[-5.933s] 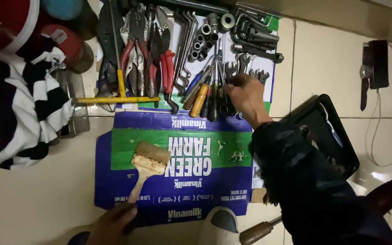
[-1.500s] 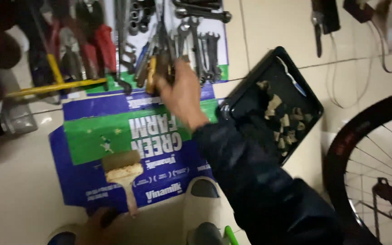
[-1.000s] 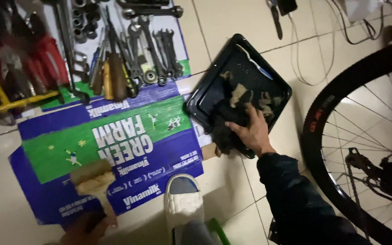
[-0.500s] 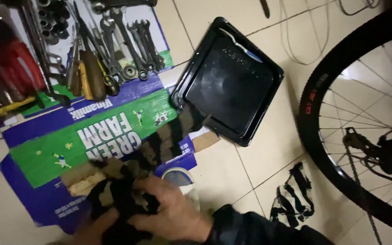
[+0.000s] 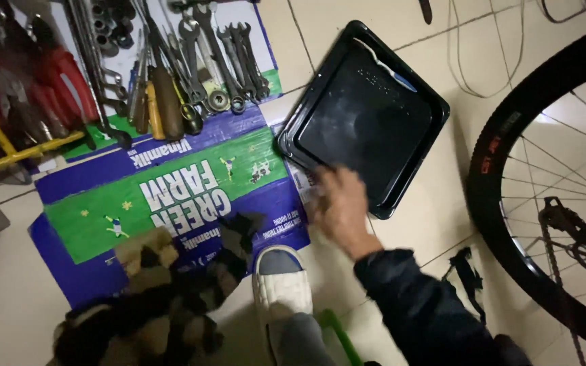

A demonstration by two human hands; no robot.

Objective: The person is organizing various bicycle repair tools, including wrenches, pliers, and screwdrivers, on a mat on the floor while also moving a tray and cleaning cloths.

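My right hand (image 5: 340, 207) is blurred, fingers spread and empty, just above the near edge of a black rectangular tray (image 5: 367, 112) on the tiled floor. Nothing lies in the tray. A dark and tan striped cloth (image 5: 164, 298) is bunched at the lower left over a flattened blue and green carton (image 5: 164, 196). A tan brush head (image 5: 145, 247) pokes out at the cloth's top edge. My left hand is under the cloth and almost wholly hidden.
Wrenches (image 5: 228, 47), screwdrivers (image 5: 164, 98), red-handled pliers (image 5: 62, 78) and a yellow bar (image 5: 22, 152) lie along the carton's far side. A bicycle wheel (image 5: 510, 203) stands at the right. My white shoe (image 5: 281, 291) and a small striped rag (image 5: 466, 271) are on the floor.
My right hand lifted the striped cloth out of the tray and carried it left to my other hand over the brush. Now it swings back toward the emptied tray.
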